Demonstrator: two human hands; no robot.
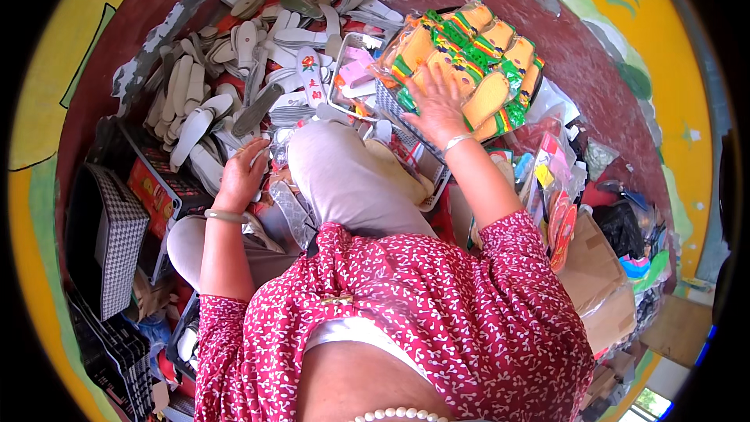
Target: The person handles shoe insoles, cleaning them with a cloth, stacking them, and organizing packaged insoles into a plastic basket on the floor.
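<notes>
Sprawling leftward, the pale insole pile dwarfed the basket of yellow packaged insoles; one yellow insole, long axis slanting up-right, lay just right of the nearer right hand, fingers spread on the others. The left hand hung, fingers parted.

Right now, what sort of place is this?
Probably a footwear-goods storeroom or stall: many loose pale insoles in a heap, packaged yellow insoles and a cardboard box.
</notes>
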